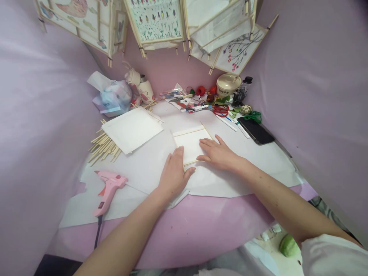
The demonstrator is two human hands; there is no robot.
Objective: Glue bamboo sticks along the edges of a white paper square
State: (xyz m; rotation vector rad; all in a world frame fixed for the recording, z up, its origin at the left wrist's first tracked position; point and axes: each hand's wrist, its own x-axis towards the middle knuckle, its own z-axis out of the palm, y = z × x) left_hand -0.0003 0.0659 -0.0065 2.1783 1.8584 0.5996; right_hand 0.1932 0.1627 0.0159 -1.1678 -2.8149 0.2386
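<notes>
A square frame of thin wooden sticks (188,133) lies on the white-covered table, with white paper (191,147) filling its inside. My left hand (174,172) rests flat over the frame's left side and near-left corner, fingers stretched out. From the right, my right hand (215,152) lies flat on the paper and the right stick, its fingers extended and thumb apart. Neither hand grips anything. Parts of the left and right sticks are hidden under the hands.
At left lie a pink glue gun (107,191), a bundle of wooden sticks (103,145) and white paper sheets (133,130). Toward the back right are red scissors (220,110), pens, a bowl (228,85) and a black phone (255,130). Painted lanterns (159,21) hang above.
</notes>
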